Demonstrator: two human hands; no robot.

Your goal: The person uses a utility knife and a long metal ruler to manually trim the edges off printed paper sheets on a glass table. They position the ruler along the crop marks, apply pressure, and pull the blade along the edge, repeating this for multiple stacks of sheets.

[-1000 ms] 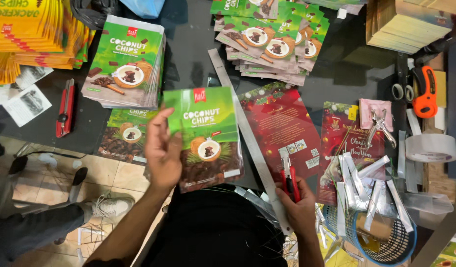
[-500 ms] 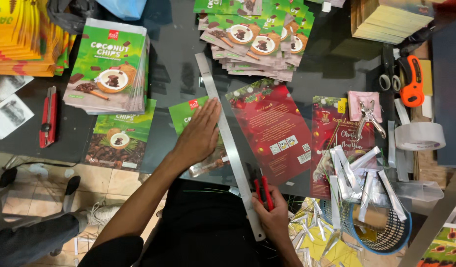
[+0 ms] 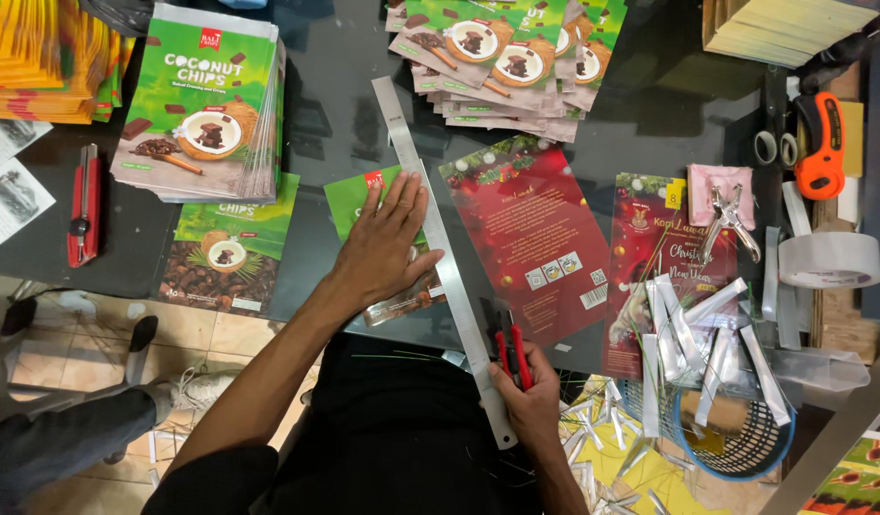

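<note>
My left hand [image 3: 388, 246] lies flat, fingers spread, on a green snack pouch [image 3: 356, 195] on the dark glass table [image 3: 335, 124], pressing it down beside a long metal ruler [image 3: 440, 253] that runs diagonally along the pouch's right edge. My right hand [image 3: 531, 396] is closed around a red utility knife [image 3: 512, 351] at the ruler's near end, by the table's front edge. A red festive pouch [image 3: 535, 238] lies just right of the ruler.
Stacks of green pouches sit at the back left [image 3: 206, 105] and back centre [image 3: 507, 57]. Another red knife [image 3: 82, 205] lies far left. Tape roll [image 3: 829, 259], orange cutter [image 3: 819, 143], hole punch [image 3: 728, 217] and a blue basket [image 3: 736, 429] crowd the right. Another person's leg [image 3: 68, 429] is lower left.
A second ago my left hand held the green pouch up off the table; it has since laid the pouch down against the ruler and now presses it flat. The right hand kept the knife.
</note>
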